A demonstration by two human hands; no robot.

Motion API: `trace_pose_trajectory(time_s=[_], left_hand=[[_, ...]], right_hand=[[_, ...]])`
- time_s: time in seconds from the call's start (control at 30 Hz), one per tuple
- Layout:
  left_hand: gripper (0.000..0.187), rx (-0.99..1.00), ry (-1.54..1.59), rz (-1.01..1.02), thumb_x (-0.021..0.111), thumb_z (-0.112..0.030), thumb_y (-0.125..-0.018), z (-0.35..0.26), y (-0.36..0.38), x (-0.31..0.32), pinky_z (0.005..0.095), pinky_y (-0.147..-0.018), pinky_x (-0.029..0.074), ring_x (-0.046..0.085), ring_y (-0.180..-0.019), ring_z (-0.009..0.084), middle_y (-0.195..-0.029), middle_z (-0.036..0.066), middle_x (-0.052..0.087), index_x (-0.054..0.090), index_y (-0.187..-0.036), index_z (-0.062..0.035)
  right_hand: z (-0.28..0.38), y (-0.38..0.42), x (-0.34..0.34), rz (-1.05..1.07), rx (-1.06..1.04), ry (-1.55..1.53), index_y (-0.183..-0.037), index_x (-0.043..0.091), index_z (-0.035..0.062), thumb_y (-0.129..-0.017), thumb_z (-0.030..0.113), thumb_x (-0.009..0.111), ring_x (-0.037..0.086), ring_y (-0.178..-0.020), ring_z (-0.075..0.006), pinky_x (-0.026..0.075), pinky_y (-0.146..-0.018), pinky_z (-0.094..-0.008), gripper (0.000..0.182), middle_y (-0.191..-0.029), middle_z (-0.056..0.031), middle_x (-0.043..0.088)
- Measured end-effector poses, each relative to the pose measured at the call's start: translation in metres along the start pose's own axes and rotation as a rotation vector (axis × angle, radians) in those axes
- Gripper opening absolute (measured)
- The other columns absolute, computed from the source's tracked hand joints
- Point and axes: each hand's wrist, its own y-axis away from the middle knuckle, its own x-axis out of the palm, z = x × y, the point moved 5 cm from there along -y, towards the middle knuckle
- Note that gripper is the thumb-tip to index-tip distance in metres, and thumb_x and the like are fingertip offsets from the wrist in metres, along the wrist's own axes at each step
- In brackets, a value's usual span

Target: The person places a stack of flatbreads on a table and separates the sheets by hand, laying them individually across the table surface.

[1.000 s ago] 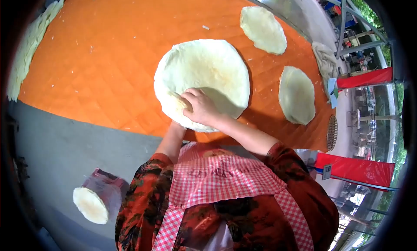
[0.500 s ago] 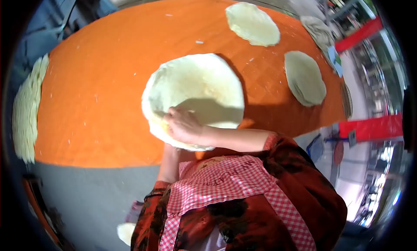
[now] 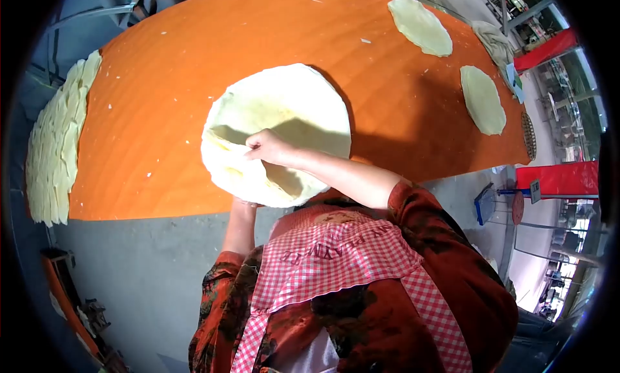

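A large round of thin, pale dough sheets [image 3: 303, 92] lies before me, its near edge by the table's front edge and a shadow beside it. My right hand [image 3: 270, 147] is closed, pinching a lifted flap of the top sheet near the left side. The flap curls up, with shaded folds beneath it. My left hand [image 3: 245, 203] reaches under the near rim from below. It bears the round there, and its fingers are hidden under the dough.
An orange cloth [image 3: 161, 115] covers the table. Layered pale sheets [image 3: 59, 144] lie along its left end. Two smaller dough rounds, one far [image 3: 421, 26] and one nearer [image 3: 483, 100], lie at the right. A crumpled cloth [image 3: 494, 45] is at the right edge.
My right hand has raised the flap of dough, which now stands up from the round. My left hand stays beneath the near rim. The camera view has shifted.
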Motion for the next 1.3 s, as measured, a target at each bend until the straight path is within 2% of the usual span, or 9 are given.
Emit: trace_pose_trajectory(time_s=[0.2,0.37,0.53,0.6,0.7,0.8,0.93,1.07,1.3], left_hand=[[0.055,-0.179,0.285,0.064,0.046,-0.050,-0.092,0.006,-0.002,-0.003,0.0451,-0.084,0.054,0.062,-0.100,0.0293,-0.115,0.012,0.063,0.054,-0.124,-0.0068],[0.056,-0.220,0.265,-0.020,0.044,-0.054,-0.090,-0.002,0.004,0.017,0.0484,-0.087,0.051,0.061,-0.101,0.0323,-0.114,0.013,0.062,0.055,-0.121,-0.0088],[0.055,-0.203,0.330,0.013,0.044,-0.054,-0.090,-0.004,0.002,0.010,0.0483,-0.087,0.051,0.060,-0.100,0.0325,-0.114,0.013,0.062,0.055,-0.120,-0.0092],[0.055,-0.203,0.351,0.023,0.044,-0.054,-0.090,-0.003,-0.001,0.007,0.0483,-0.087,0.051,0.060,-0.100,0.0326,-0.114,0.013,0.062,0.055,-0.120,-0.0094],[0.055,-0.200,0.375,0.041,0.044,-0.055,-0.090,-0.001,-0.005,0.007,0.0483,-0.087,0.051,0.060,-0.100,0.0327,-0.114,0.013,0.062,0.056,-0.120,-0.0096],[0.055,-0.207,0.398,0.054,0.044,-0.055,-0.090,0.002,-0.009,0.005,0.0482,-0.087,0.051,0.060,-0.100,0.0329,-0.114,0.013,0.062,0.056,-0.119,-0.0098],[0.055,-0.210,0.434,0.076,0.044,-0.055,-0.090,0.008,-0.009,-0.009,0.0482,-0.087,0.051,0.060,-0.100,0.0330,-0.114,0.013,0.062,0.056,-0.119,-0.0101],[0.055,-0.199,0.462,0.058,0.044,-0.055,-0.089,0.012,-0.008,-0.022,0.0482,-0.087,0.051,0.060,-0.100,0.0332,-0.114,0.013,0.062,0.056,-0.119,-0.0104],[0.054,-0.029,-0.027,0.008,0.037,-0.052,-0.094,0.003,0.003,-0.028,0.0455,-0.090,0.049,0.056,-0.105,0.0305,-0.119,0.013,0.058,0.051,-0.123,-0.0089]], right_hand=[[0.005,0.005,0.003,-0.055,0.124,-0.068,-0.076,0.064,0.0008,-0.083,0.014,0.067,0.051,-0.066,-0.0078,0.044,-0.064,-0.0272,0.016,-0.067,0.0006,0.059],[0.066,0.094,-0.179,-0.380,-0.084,-0.362,-0.088,0.065,0.0033,-0.084,0.015,0.059,0.061,-0.066,-0.0160,0.050,-0.059,-0.0315,0.014,-0.076,-0.0053,0.064],[0.033,0.279,-0.375,-0.971,0.263,0.120,-0.110,0.063,-0.0006,-0.087,0.025,0.063,0.064,-0.085,-0.0202,0.051,-0.074,-0.0336,0.034,-0.099,-0.0087,0.067],[0.054,0.325,-0.378,-1.364,0.778,1.165,-0.116,0.058,-0.0028,-0.090,0.024,0.058,0.059,-0.097,-0.0241,0.048,-0.085,-0.0352,0.037,-0.112,-0.0140,0.061],[0.030,0.264,-0.311,-1.132,0.029,1.172,-0.123,0.051,-0.0004,-0.086,0.033,0.061,0.054,-0.109,-0.0300,0.044,-0.093,-0.0404,0.051,-0.120,-0.0202,0.055],[0.034,0.143,-0.116,-0.626,-0.007,0.502,-0.122,0.052,0.0018,-0.079,0.036,0.066,0.054,-0.107,-0.0322,0.042,-0.095,-0.0410,0.058,-0.116,-0.0213,0.056],[0.044,0.085,0.066,-0.321,-0.466,1.019,-0.119,0.054,0.0041,-0.071,0.038,0.071,0.056,-0.104,-0.0334,0.041,-0.096,-0.0418,0.061,-0.111,-0.0222,0.057],[0.032,0.069,0.041,0.140,-0.024,0.934,-0.117,0.054,0.0027,-0.079,0.039,0.069,0.052,-0.107,-0.0254,0.045,-0.093,-0.0388,0.055,-0.116,-0.0147,0.054],[0.046,0.061,0.024,0.120,0.172,0.617,-0.110,0.062,0.0015,-0.081,0.018,0.062,0.062,-0.093,-0.0323,0.047,-0.085,-0.0401,0.034,-0.096,-0.0195,0.065]])
